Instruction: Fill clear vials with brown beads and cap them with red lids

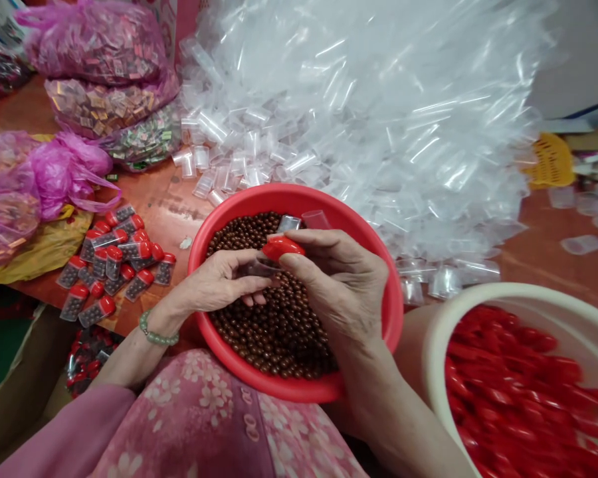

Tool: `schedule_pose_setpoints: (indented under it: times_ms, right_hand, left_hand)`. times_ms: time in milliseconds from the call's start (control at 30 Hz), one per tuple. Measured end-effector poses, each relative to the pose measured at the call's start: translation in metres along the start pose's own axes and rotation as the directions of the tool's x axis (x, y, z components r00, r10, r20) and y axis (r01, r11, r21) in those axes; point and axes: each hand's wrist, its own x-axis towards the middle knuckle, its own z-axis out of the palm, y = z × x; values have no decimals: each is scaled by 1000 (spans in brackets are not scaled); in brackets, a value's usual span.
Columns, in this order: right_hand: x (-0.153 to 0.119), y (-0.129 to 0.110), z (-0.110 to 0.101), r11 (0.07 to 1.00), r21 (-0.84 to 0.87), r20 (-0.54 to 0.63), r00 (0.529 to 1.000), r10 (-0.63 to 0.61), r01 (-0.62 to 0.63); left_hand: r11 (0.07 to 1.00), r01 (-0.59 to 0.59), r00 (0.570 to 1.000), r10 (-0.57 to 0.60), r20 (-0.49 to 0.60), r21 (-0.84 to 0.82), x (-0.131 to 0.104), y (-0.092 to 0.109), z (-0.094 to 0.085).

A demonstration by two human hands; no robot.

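Observation:
My left hand (229, 282) is closed on a small clear plastic container (258, 267), partly hidden by the fingers. My right hand (341, 279) pinches a glossy red cap (283, 248) between thumb and fingers, right at the container's end. I cannot tell whether the cap is seated. Both hands are over a red basin (299, 392) holding many small shiny brown balls (274, 332). Two clear containers, one of them a tube (315, 220), lie in the basin beyond my right fingers.
A large heap of clear containers (359, 126) covers the back. Filled, red-capped containers (114, 255) lie at left, with more in a box (87, 358) below. Pink bags (99, 43) stand behind them. At right, a cream tub (436, 345) holds red caps (523, 398).

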Motion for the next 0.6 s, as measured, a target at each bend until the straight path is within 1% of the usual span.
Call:
schedule_pose_setpoints:
  times_ms: [133, 200, 367, 433, 500, 600]
  right_hand:
    - [3, 2, 2, 1000, -10, 15, 1000, 22, -22]
    - [6, 5, 2, 998, 19, 22, 998, 52, -52]
    - [13, 17, -2, 985, 131, 53, 993, 106, -112]
    - [14, 20, -2, 980, 147, 53, 991, 125, -132]
    - [13, 22, -1, 983, 127, 37, 991, 126, -130]
    - [12, 21, 3, 994, 51, 0, 995, 97, -97]
  left_hand:
    - [1000, 6, 1000, -6, -7, 2, 1, -3, -2]
    - [1000, 4, 1000, -4, 19, -13, 1, -4, -3]
    - [991, -5, 993, 20, 114, -134, 1, -3, -6]
    - [982, 5, 991, 21, 132, -190, 1, -4, -7]
    - [969, 29, 992, 2, 125, -244, 2, -8, -7]
    - [947, 76, 995, -50, 91, -312, 4, -15, -6]
